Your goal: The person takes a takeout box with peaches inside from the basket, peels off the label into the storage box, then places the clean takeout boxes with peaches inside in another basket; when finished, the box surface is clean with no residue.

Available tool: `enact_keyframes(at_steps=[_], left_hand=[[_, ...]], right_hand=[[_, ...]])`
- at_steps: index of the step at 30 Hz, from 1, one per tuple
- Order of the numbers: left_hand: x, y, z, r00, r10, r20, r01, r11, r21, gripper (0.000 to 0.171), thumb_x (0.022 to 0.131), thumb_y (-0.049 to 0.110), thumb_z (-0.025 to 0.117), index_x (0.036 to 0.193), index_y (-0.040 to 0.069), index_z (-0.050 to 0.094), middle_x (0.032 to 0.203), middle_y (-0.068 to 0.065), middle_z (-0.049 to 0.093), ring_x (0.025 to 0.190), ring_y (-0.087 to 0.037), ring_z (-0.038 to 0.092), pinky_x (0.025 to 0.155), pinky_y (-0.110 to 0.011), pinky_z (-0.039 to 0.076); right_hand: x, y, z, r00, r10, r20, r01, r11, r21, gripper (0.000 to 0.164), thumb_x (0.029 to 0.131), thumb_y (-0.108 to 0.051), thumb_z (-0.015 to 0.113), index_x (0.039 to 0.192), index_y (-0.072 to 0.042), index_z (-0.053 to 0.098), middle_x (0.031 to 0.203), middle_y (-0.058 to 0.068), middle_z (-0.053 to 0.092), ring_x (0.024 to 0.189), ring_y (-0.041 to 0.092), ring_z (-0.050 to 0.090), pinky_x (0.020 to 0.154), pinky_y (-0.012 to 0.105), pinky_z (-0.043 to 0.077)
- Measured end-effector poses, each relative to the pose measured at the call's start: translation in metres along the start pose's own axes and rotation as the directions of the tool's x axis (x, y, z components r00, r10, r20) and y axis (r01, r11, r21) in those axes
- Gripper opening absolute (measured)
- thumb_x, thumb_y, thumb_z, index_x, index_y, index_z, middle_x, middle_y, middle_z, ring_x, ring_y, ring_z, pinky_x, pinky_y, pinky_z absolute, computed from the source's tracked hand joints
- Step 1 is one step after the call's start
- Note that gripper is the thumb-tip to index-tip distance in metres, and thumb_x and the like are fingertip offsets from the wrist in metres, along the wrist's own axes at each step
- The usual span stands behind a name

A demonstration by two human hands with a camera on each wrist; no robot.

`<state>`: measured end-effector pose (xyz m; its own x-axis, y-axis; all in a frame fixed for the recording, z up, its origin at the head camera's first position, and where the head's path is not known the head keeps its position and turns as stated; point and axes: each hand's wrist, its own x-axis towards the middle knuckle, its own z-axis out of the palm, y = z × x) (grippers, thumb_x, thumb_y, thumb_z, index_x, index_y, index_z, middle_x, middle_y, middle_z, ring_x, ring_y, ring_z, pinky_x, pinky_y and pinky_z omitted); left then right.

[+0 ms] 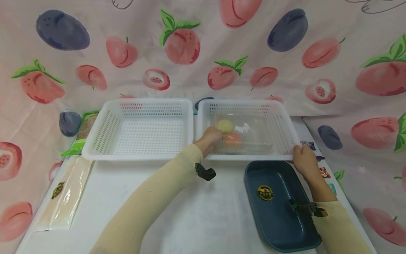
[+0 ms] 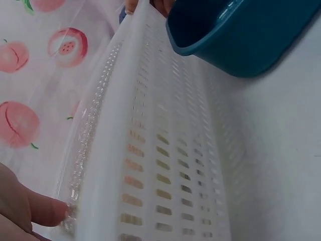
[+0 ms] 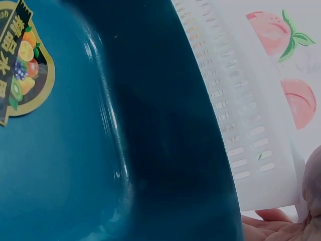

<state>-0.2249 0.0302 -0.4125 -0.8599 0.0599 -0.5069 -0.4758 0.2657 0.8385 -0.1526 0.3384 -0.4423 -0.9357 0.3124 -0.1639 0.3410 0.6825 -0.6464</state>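
Note:
My left hand (image 1: 211,138) pinches the left edge of a clear plastic box (image 1: 253,132) in the right white basket (image 1: 244,157). A yellowish round item (image 1: 225,125) and an orange-red one (image 1: 232,140) show through the plastic. In the left wrist view, my thumb (image 2: 47,210) presses the box's ridged rim (image 2: 83,150), just above the basket wall (image 2: 150,120). My right hand (image 1: 306,160) grips the same basket at its front right corner; in the right wrist view its fingers (image 3: 273,228) reach under the rim, partly hidden by a blue basin (image 3: 165,125).
A second white basket (image 1: 146,141) stands to the left. The blue basin (image 1: 282,211), with a sticker inside, sits below my right hand. At far left lie a green packet (image 1: 83,132) and a pale flat pack (image 1: 65,194). Small packets (image 1: 324,172) lie along the right edge.

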Motion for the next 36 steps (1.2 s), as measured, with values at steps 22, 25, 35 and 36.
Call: enact_keyframes(at_steps=[22, 25, 35, 36], left_hand=[[-0.026, 0.004, -0.014, 0.991, 0.131, 0.018, -0.132, 0.984, 0.120, 0.055, 0.111, 0.032, 0.047, 0.150, -0.005, 0.040, 0.128, -0.013, 0.057, 0.113, -0.025, 0.056, 0.101, -0.038, 0.051], [-0.041, 0.007, -0.025, 0.978, 0.207, 0.023, -0.207, 0.957, 0.205, 0.067, 0.111, 0.036, 0.045, 0.159, -0.006, 0.028, 0.156, -0.021, 0.046, 0.142, -0.033, 0.047, 0.121, -0.047, 0.041], [-0.101, 0.014, -0.090, 0.892, 0.450, -0.040, -0.400, 0.828, 0.394, 0.070, 0.112, 0.039, 0.042, 0.165, -0.001, 0.019, 0.171, -0.021, 0.026, 0.160, -0.034, 0.024, 0.132, -0.050, 0.023], [-0.108, 0.013, -0.097, 0.880, 0.471, -0.058, -0.409, 0.814, 0.412, 0.070, 0.112, 0.039, 0.042, 0.165, -0.001, 0.018, 0.172, -0.021, 0.023, 0.160, -0.033, 0.021, 0.132, -0.050, 0.020]], right_hand=[[0.002, -0.007, 0.000, 1.000, 0.009, 0.017, -0.009, 1.000, -0.002, 0.056, 0.113, -0.028, 0.018, 0.134, 0.019, 0.039, 0.130, 0.040, 0.050, 0.106, 0.049, 0.062, 0.065, 0.030, 0.051], [0.002, -0.006, -0.001, 1.000, 0.020, 0.022, -0.020, 1.000, -0.008, 0.056, 0.112, -0.028, 0.018, 0.135, 0.018, 0.040, 0.130, 0.040, 0.049, 0.109, 0.049, 0.061, 0.069, 0.033, 0.052], [-0.003, 0.002, -0.023, 0.995, -0.078, 0.058, 0.081, 0.995, -0.054, 0.072, 0.113, -0.041, 0.011, 0.136, 0.017, 0.046, 0.134, 0.046, 0.050, 0.116, 0.058, 0.053, 0.086, 0.058, 0.046], [-0.004, 0.000, -0.025, 0.994, -0.096, 0.046, 0.098, 0.993, -0.061, 0.072, 0.113, -0.041, 0.010, 0.134, 0.017, 0.046, 0.133, 0.046, 0.050, 0.116, 0.058, 0.053, 0.088, 0.061, 0.046]])
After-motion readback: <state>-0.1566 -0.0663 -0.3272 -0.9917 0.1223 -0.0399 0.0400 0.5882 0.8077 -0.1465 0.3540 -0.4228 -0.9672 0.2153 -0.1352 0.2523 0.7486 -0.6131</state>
